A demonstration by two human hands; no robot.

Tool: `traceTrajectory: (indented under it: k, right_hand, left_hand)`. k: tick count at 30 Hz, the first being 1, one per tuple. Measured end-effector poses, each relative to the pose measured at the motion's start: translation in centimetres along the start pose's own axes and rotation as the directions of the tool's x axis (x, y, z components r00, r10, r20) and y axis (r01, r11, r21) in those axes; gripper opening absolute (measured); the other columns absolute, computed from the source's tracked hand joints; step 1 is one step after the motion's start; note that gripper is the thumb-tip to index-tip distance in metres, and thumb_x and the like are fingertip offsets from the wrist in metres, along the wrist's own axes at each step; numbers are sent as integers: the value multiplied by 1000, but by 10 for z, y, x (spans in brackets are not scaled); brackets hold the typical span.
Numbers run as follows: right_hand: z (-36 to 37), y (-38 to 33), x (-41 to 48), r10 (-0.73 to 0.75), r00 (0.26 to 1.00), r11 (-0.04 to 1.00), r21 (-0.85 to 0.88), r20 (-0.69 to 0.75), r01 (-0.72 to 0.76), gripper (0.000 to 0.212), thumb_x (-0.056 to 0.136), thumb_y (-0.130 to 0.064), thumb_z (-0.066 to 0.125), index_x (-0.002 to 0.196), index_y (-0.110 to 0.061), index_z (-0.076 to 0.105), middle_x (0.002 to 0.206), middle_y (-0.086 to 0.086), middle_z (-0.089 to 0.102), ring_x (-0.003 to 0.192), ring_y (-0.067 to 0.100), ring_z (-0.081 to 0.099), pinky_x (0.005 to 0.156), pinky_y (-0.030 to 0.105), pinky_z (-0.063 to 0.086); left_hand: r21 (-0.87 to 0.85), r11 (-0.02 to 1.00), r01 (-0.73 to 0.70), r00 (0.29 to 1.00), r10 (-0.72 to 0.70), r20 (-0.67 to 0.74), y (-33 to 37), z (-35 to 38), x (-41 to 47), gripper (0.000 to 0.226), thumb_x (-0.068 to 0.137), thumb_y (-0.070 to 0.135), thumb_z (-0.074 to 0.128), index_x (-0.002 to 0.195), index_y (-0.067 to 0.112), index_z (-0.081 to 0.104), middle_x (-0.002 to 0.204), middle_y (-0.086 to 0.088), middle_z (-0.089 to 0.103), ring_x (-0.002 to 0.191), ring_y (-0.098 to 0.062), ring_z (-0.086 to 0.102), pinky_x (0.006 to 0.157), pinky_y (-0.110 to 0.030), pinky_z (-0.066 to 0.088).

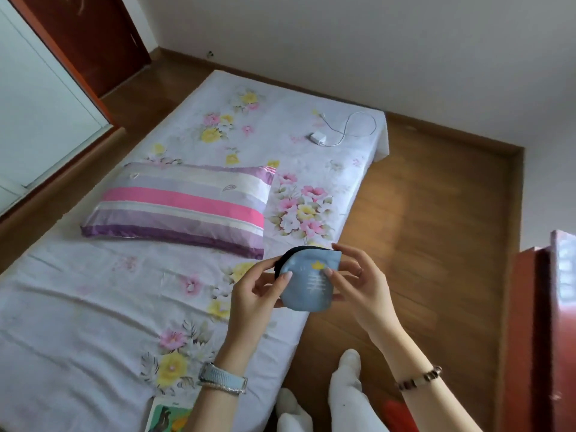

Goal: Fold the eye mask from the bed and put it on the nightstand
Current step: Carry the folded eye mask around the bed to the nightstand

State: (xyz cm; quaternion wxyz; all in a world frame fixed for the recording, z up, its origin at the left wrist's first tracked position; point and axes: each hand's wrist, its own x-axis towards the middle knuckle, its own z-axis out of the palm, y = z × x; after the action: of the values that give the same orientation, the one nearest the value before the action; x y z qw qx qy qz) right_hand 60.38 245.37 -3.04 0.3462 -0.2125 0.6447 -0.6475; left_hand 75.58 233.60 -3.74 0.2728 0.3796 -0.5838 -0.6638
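Observation:
The eye mask (308,283) is light blue with a small yellow print and a dark inner side. It is doubled over into a half shape and held in the air above the bed's right edge. My left hand (255,294) pinches its left edge, thumb on the front. My right hand (358,282) grips its right side, thumb on the blue face and fingers behind. The red-brown nightstand (542,322) stands at the right edge of the view, only partly visible. The bed (93,307) has a white floral sheet.
A pink and purple striped pillow (184,207) lies on the bed. A white charger with its cable (330,134) rests near the far corner. A colourful card or book (170,416) lies at the bed's near edge. Wooden floor (430,213) runs between bed and nightstand. My white-clad legs (346,391) are below.

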Motion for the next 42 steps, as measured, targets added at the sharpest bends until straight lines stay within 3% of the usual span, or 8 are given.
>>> traceTrajectory:
  k: [7, 20, 25, 30, 38, 42]
  right_hand:
    - [-83, -19, 33, 28, 991, 999, 38, -133, -23, 37, 82, -19, 74, 118, -23, 63, 95, 4, 78, 82, 20, 77, 57, 34, 62]
    - [-209, -45, 98, 59, 961, 997, 60, -269, -44, 30, 90, -12, 68, 120, -16, 63, 93, 8, 78, 84, 20, 76, 56, 37, 62]
    - [-240, -55, 132, 60, 943, 997, 69, -327, -39, 27, 92, -13, 66, 119, -15, 64, 89, 4, 78, 84, 16, 74, 60, 43, 63]
    - [-268, -68, 188, 64, 923, 995, 90, -379, -32, 27, 92, -12, 66, 119, -13, 65, 98, 16, 76, 86, 21, 73, 62, 44, 64]
    - [-299, -105, 305, 59, 909, 994, 103, -413, -18, 28, 93, -11, 64, 121, -10, 63, 103, 19, 74, 87, 19, 73, 61, 40, 64]
    - [-311, -123, 357, 53, 908, 993, 119, -416, -4, 29, 93, -13, 64, 122, -13, 63, 102, 19, 75, 94, 26, 73, 65, 43, 64]
  left_hand:
    - [15, 999, 29, 993, -31, 114, 7, 93, 49, 27, 80, 39, 75, 106, 31, 72, 91, -3, 76, 82, -10, 72, 61, -30, 59]
    - [36, 997, 62, 961, -70, 269, 13, 233, 121, 20, 90, 27, 67, 110, 30, 71, 95, 7, 76, 87, -5, 72, 62, -30, 60]
    - [59, 996, 62, 943, -78, 324, 21, 272, 163, 28, 85, 38, 68, 111, 29, 71, 91, 5, 75, 84, -6, 71, 64, -34, 61]
    - [56, 997, 54, 919, -72, 388, 29, 312, 225, 25, 90, 27, 66, 115, 22, 69, 87, 8, 74, 85, -5, 70, 66, -36, 61]
    - [43, 998, 36, 898, -51, 436, 58, 369, 346, 23, 92, 24, 64, 115, 20, 69, 86, 8, 74, 86, -6, 70, 65, -32, 60]
    - [59, 998, 24, 895, -48, 443, 74, 390, 400, 24, 91, 29, 64, 114, 26, 70, 92, 1, 74, 88, -11, 71, 69, -37, 62]
